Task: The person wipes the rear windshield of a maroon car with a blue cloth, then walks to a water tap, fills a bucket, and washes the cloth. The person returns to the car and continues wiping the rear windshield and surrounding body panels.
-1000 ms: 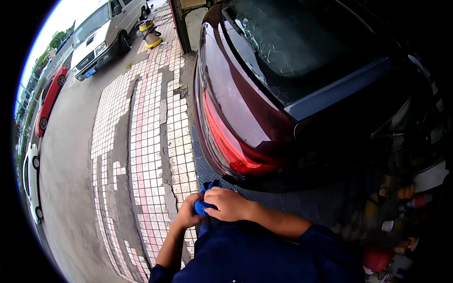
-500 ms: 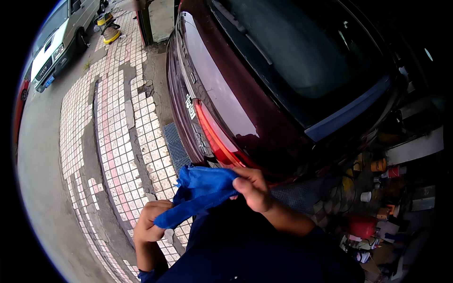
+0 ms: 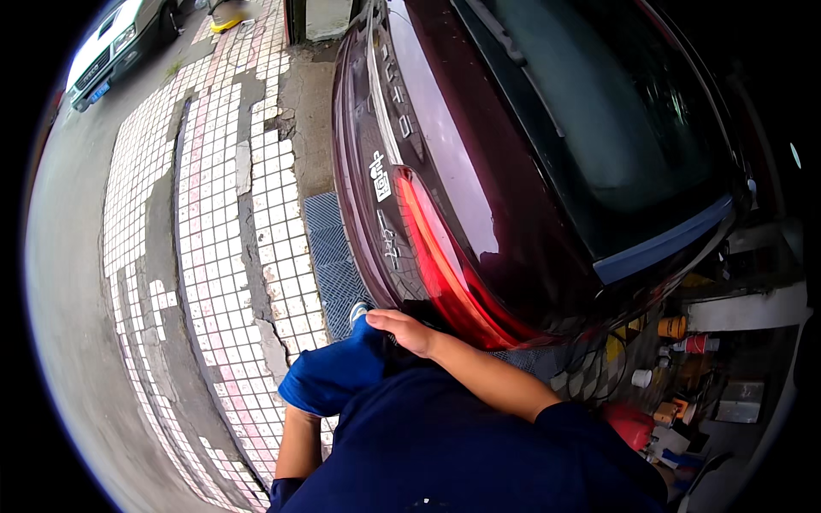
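Observation:
A blue cloth (image 3: 333,376) is bunched in front of my body. My right hand (image 3: 406,332) grips its upper right end, with the thumb lying along the top. The cloth drapes over my left hand (image 3: 303,415), so only the wrist shows and its fingers are hidden. Just beyond my hands is the rear of a dark maroon car (image 3: 530,291), with a red tail light (image 3: 440,274) nearest to them. A shoe tip (image 3: 359,311) peeks out above the cloth.
Cracked white and pink tiles (image 3: 214,214) cover the ground at left, beside a dark grated mat (image 3: 329,256). A white van (image 3: 115,47) stands far left, near a yellow object (image 3: 226,17). Cans, a red container (image 3: 629,425) and other clutter lie at right.
The cloth has gone from stretched between both hands to bunched, and now covers my left hand. Both hands sit further left relative to the car. The view has shifted.

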Motion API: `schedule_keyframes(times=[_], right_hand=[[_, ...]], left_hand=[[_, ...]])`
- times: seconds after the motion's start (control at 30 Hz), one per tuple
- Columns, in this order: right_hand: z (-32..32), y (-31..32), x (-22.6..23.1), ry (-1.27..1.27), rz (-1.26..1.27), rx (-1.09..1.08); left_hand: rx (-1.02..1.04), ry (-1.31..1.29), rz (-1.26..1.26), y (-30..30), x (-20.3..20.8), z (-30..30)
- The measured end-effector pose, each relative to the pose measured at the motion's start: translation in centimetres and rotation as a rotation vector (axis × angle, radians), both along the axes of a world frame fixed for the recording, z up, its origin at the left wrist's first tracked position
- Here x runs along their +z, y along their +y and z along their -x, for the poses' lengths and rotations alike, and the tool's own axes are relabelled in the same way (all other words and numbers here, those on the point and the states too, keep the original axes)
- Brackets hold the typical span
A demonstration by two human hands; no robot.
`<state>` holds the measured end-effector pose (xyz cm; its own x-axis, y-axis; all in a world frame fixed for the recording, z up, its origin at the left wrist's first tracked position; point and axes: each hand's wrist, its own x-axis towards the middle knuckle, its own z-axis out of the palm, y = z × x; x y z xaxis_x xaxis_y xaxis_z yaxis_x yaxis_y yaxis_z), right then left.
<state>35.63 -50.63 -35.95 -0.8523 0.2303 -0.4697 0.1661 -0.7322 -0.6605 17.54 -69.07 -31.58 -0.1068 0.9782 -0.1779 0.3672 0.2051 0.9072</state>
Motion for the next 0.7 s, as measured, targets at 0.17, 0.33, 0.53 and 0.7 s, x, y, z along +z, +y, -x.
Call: schedule_keyframes(times=[0.17, 0.33, 0.53, 0.7], right_hand=[[0.0, 0.6, 1.3, 0.060, -0.080, 0.308], [-0.7, -0.7, 4.0, 0.015, -0.421, -0.118], [-2.7, -1.4, 4.7, -0.100, -0.615, -0.372], [-4.0, -0.5, 8.8, -0.170, -1.008, -0.353]], left_hand=[[0.222, -0.831, 0.015, -2.5, -0.7, 2.2], [0.483, -1.440, 0.288, -6.4, -8.3, -1.0], [0.645, -1.819, 0.486, -12.4, -13.4, -3.5], [0.453, -0.819, 0.535, -6.6, -5.1, 1.1]])
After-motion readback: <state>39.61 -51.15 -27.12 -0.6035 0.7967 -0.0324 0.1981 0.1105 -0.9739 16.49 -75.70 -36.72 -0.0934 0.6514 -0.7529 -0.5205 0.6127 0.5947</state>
